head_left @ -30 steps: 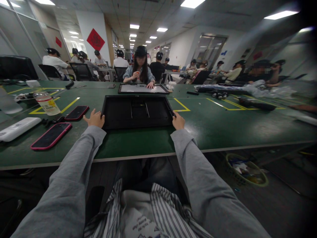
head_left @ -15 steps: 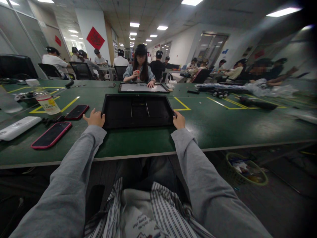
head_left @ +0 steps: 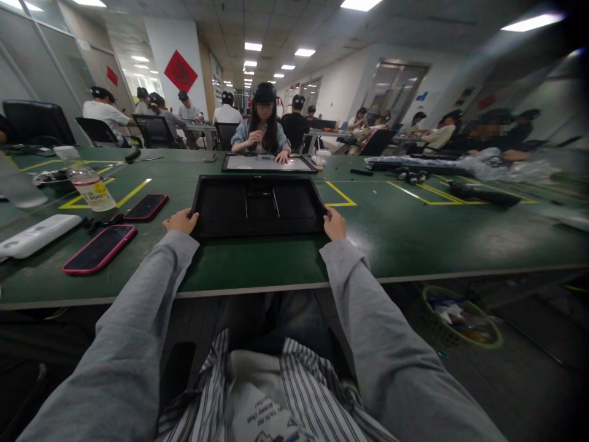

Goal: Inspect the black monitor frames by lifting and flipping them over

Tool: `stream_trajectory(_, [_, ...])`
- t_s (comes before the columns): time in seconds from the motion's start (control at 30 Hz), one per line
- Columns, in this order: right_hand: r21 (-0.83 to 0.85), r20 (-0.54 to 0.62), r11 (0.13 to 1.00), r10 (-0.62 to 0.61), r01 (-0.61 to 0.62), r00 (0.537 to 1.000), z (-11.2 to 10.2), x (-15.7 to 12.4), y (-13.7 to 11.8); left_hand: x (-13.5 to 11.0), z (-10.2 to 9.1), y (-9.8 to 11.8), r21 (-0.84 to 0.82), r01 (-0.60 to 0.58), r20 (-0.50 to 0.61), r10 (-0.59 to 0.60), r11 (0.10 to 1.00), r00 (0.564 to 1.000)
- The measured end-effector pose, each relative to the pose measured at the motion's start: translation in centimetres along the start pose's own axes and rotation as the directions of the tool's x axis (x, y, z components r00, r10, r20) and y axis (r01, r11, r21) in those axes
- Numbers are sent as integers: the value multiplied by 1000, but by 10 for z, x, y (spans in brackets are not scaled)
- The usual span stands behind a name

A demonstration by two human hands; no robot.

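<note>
A flat black panel (head_left: 257,205) with a raised rim lies on the green table (head_left: 405,233) in front of me. My left hand (head_left: 181,221) grips its near left corner, fingers curled over the rim. My right hand (head_left: 334,224) grips the near right corner the same way. Both arms wear grey sleeves. The panel rests flat on the table.
Two red-cased phones (head_left: 99,248) (head_left: 146,207), a white device (head_left: 34,235) and a plastic bottle (head_left: 92,189) lie to the left. A person (head_left: 261,126) sits opposite at a white-faced panel (head_left: 267,162). Dark tools (head_left: 483,194) lie far right. A basket (head_left: 461,314) stands on the floor.
My left hand's fingers have closed down onto the panel's left corner. The view has shifted slightly; the panel and my right hand stay where they were.
</note>
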State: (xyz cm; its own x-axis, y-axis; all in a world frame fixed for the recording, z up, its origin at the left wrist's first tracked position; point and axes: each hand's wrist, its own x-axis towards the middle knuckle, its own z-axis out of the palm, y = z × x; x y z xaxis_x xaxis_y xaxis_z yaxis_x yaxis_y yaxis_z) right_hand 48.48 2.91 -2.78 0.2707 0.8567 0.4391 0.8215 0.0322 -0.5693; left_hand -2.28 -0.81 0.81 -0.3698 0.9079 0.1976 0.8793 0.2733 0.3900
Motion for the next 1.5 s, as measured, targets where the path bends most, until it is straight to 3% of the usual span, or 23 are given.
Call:
stream_trajectory(0.57, [19, 0, 999, 42, -42, 999, 0, -1, -2, 3, 9, -3, 106, -62, -6, 63, 992, 998])
stream_trajectory(0.9, [-24, 22, 1000, -6, 7, 1000, 1, -1, -1, 0, 12, -2, -89, 36, 54, -31, 995, 998])
stream_trajectory(1.13, [-85, 3, 996, -24, 24, 1000, 0, -10, -6, -2, 15, 1, -124, 51, 54, -45, 991, 998])
stream_trajectory(1.23, [-106, -102, 994, -48, 37, 994, -4, -15, -15, -17, -6, 11, -113, -18, -131, 3, 993, 991])
stream_trajectory(1.3, [-105, -228, 994, -50, 26, 972, -11, -19, -26, -33, -26, 20, -92, -112, -359, 72, 990, 931])
stream_trajectory(1.37, [-97, -341, 994, -84, 53, 936, -21, -25, -40, -49, -42, 30, -78, -167, -508, 105, 983, 855])
stream_trajectory(1.43, [-102, -380, 985, -168, 140, 910, -29, -34, -52, -63, -47, 37, -37, -227, -558, 169, 973, 813])
stream_trajectory(1.5, [-113, -330, 962, -272, 248, 904, -33, -45, -61, -72, -38, 43, 33, -359, -499, 327, 933, 802])
